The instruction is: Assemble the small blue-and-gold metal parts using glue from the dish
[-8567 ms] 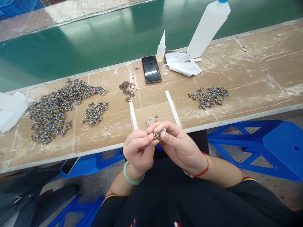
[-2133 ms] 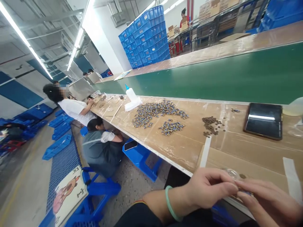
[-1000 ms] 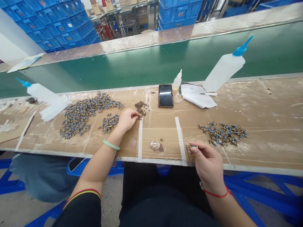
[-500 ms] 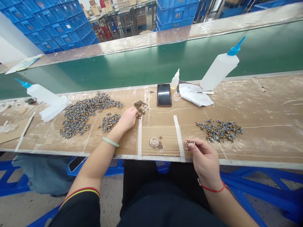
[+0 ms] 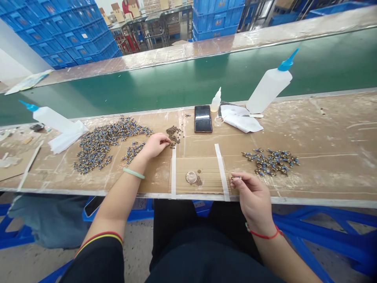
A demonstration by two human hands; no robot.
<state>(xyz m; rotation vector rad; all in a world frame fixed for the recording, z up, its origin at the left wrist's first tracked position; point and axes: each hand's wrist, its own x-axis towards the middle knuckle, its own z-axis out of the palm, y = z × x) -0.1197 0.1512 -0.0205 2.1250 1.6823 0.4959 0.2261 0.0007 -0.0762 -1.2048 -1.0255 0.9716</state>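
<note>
Well, right grip (image 5: 255,200) pinches small piece (image 5: 235,178) over table (image 5: 330,169) | left grip (image 5: 156,145) at brown discs (image 5: 173,133), hold I can't tell | small piece likely light, stiff (perhaps slippery): I'd pinch its middle.

Discs (image 5: 173,131) between leftmost pile (image 5: 101,143) and phone (image 5: 203,119)

I watch through one camera worn on the person's head, looking forward and steeply down over both arms. The left hand (image 5: 156,146) and right hand (image 5: 255,198) sit at middle range, fully framed. The wide view takes in the lap (image 5: 200,251) below them, worktable (image 5: 324,129) around them and blue crates (image 5: 82,37) far beyond.
</note>
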